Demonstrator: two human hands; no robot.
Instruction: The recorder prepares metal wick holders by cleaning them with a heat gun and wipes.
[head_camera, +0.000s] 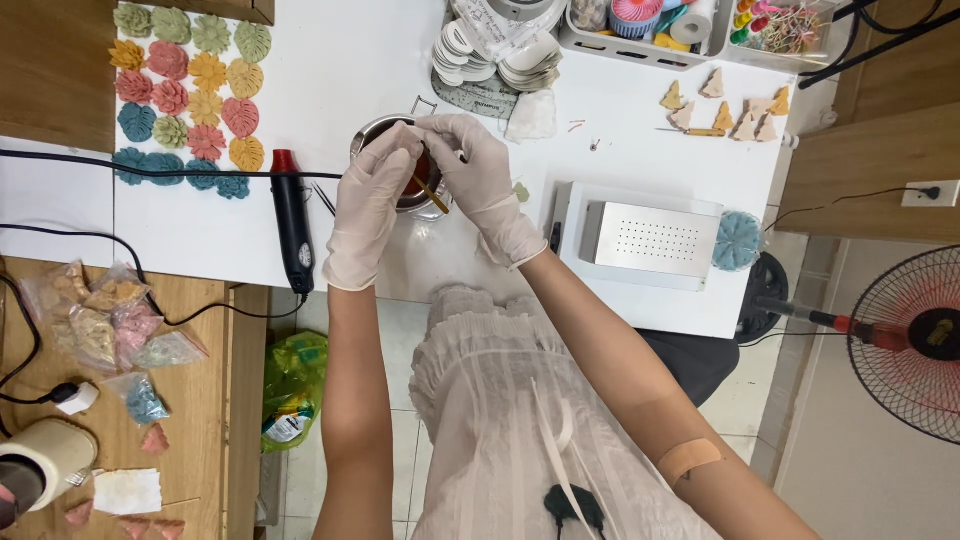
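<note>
Both hands wear thin, matt white gloves, likely latex: the left hand (368, 205) and the right hand (483, 180). Between them sits a small metal pot (385, 135) with a shiny rim, holding a dark glossy liquid and a slim wooden stick (432, 194). The tabletop (340, 70) is smooth, matt white. To the left lies a black plastic heat tool (293, 225) with a red tip. On the right sits a brushed metal box (655, 238) with a perforated top.

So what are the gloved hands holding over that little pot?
The right hand pinches a thin wooden stick by its upper end, over the metal pot. The left hand seems to steady it.
</note>
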